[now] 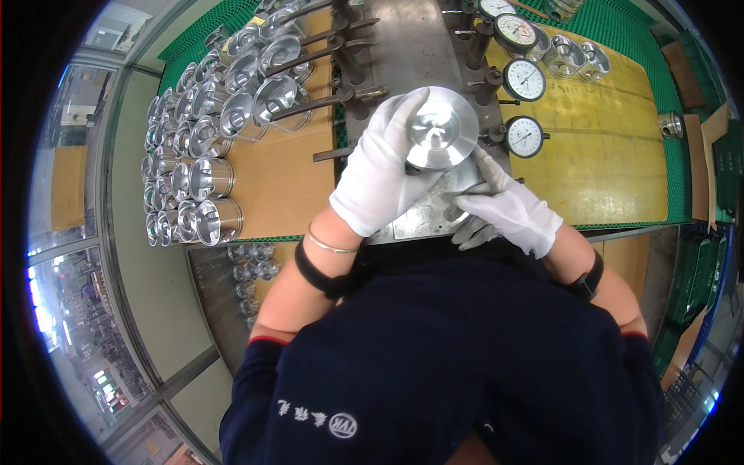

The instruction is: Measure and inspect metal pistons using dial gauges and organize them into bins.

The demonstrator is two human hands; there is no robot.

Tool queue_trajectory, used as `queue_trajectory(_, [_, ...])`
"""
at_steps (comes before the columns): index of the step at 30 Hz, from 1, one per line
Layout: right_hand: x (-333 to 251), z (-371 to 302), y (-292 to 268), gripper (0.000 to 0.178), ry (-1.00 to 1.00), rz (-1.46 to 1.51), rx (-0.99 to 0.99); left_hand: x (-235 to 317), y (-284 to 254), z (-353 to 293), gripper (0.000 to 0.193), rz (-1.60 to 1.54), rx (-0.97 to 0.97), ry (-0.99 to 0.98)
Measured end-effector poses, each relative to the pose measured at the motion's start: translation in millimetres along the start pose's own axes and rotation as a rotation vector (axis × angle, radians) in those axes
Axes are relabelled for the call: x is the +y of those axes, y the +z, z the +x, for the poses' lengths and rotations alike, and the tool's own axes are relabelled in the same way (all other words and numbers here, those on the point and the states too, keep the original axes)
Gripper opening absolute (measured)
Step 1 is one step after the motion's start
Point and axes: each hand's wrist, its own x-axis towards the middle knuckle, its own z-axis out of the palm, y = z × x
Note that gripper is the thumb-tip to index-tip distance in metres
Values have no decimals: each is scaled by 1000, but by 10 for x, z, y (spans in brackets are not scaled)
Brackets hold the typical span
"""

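My left hand (385, 167), in a white glove, grips a shiny metal piston (443, 129) by its side. The piston's round, flat crown faces up, and its underside is mostly hidden. It is held over the near end of a steel gauge fixture (418, 58). My right hand (508, 211), also gloved and with greyed fingertips, is just right of and below the piston. Its fingers are spread apart, one reaching up to the piston's lower right edge; whether it touches cannot be made out. Nothing shows in that hand.
Rows of pistons (213, 178) stand on cardboard (283, 182) at left. Clamp bars (329, 101) jut from the fixture's left side. Several dial gauges (525, 136) line its right side. Further pistons (564, 56) stand on a yellow board (593, 139) at right, over green matting.
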Motion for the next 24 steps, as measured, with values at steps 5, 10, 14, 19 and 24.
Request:
queue_trajectory(5, [177, -1, -97, 96, -193, -159, 3, 125, -79, 66, 78, -53, -3, -18])
queue_trajectory(10, [-125, -328, -324, 76, -666, -335, 94, 495, -261, -35, 42, -850, -217, -440])
queue_trajectory(14, [226, -329, -1161, 50, -643, -146, 274, 668, -383, 88, 52, -617, -258, -261])
queue_trajectory(19, [510, -80, -2546, 38, -539, 330, 950, 531, -523, -269, 33, -373, 37, -520])
queue_trajectory(24, [692, 362, -4154, 37, -348, 682, 924, 462, -732, -798, 32, -200, 186, -798])
